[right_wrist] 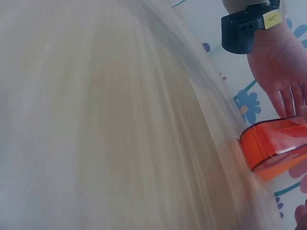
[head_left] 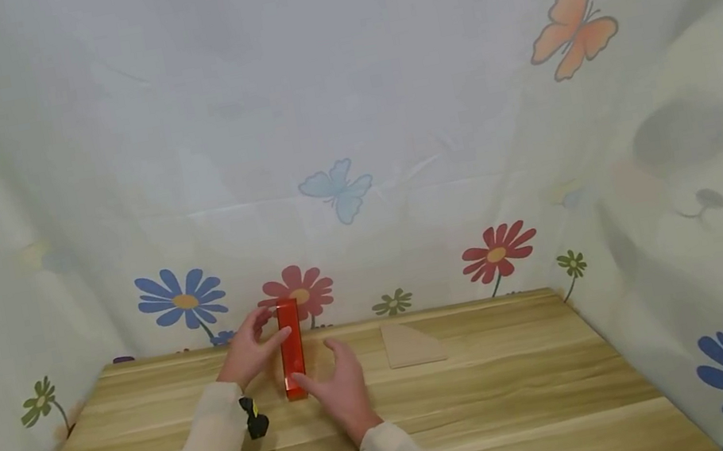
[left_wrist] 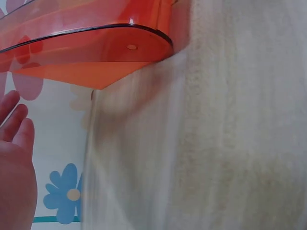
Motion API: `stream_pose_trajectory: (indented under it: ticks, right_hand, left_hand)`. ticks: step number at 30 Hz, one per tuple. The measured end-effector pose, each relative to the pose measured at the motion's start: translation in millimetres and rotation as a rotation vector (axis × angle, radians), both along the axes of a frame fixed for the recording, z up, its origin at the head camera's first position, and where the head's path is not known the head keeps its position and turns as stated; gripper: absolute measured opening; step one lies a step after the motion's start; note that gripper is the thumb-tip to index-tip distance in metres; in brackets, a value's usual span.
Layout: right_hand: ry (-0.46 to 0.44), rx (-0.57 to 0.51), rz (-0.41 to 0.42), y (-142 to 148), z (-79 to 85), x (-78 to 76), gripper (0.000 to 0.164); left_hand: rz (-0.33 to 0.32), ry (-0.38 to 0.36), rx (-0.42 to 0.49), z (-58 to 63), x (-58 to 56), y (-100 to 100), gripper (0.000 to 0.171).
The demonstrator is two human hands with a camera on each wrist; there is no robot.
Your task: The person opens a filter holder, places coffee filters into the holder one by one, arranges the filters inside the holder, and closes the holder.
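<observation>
A narrow, see-through red plastic box (head_left: pixel 291 349) with an orange part stands edge-on at the table's back. In the left wrist view the red box (left_wrist: pixel 96 40) shows a rounded corner and a dark seam. My left hand (head_left: pixel 251 351) is on its left, the thumb overlapping its front and the fingers straight beyond it. From the right, my right hand (head_left: pixel 343 384) has its thumb tip at the lower end and its index finger apart from the box. The left hand (right_wrist: pixel 278 64) also appears with fingers extended in the right wrist view.
A flat, light brown quarter-round board (head_left: pixel 411 344) lies on the wooden table (head_left: pixel 521 391) to the right of my hands. Behind the table's back edge hangs a pale curtain (head_left: pixel 422 239) printed with flowers and butterflies.
</observation>
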State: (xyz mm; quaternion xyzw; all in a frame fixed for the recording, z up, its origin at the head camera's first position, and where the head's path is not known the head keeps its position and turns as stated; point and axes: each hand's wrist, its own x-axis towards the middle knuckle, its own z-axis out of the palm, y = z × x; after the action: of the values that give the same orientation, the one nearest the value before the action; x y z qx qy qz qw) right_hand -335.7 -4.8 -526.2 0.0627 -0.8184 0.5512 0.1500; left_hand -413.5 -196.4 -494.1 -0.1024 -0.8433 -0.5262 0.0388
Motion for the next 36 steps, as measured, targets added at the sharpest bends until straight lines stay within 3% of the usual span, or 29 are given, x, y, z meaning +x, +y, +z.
stream_pose_trajectory:
  ticks: [13,26,36]
  right_hand:
    - [0.008,-0.033,-0.077,-36,-3.1,-15.7,0.076]
    - [-0.027,-0.043,-0.136,-49,-1.9,-25.0,0.069]
    - [-0.058,-0.061,-0.105,-51,-0.5,-26.0,0.043]
  left_hand:
    - [-0.034,-0.049,-0.029,18.7,-5.4,10,0.077]
    - [-0.032,-0.135,0.038,14.3,-12.4,16,0.08]
    - [-0.042,-0.147,0.066,4.8,-19.7,22,0.08]
